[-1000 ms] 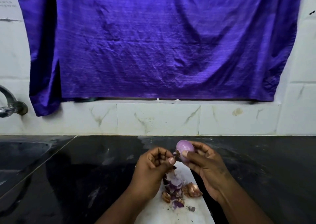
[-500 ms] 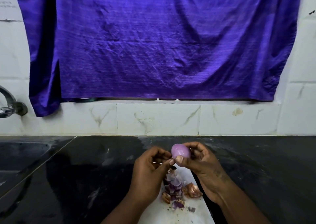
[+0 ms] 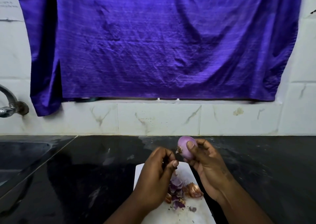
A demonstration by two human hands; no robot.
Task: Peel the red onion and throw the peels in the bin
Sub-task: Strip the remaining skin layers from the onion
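Observation:
My right hand [image 3: 204, 162] holds a small peeled red onion [image 3: 184, 147], pale purple and smooth, with its brown root end pointing left. My left hand [image 3: 158, 174] is just left of it and a little lower, thumb and fingers pinched together; I cannot tell whether a shred of peel is between them. Below both hands, a heap of purple and coppery onion peels [image 3: 179, 192] lies on a white cutting board [image 3: 188, 213]. No bin is in view.
The board lies on a black stone counter [image 3: 95, 181]. A sink [image 3: 18, 159] and a metal tap [image 3: 8, 104] are at the left. A purple cloth [image 3: 153, 44] hangs over the white tiled wall behind.
My right hand has turned the onion and lifted it slightly to the right. My left hand has drawn away from it, down and to the left, leaving a gap.

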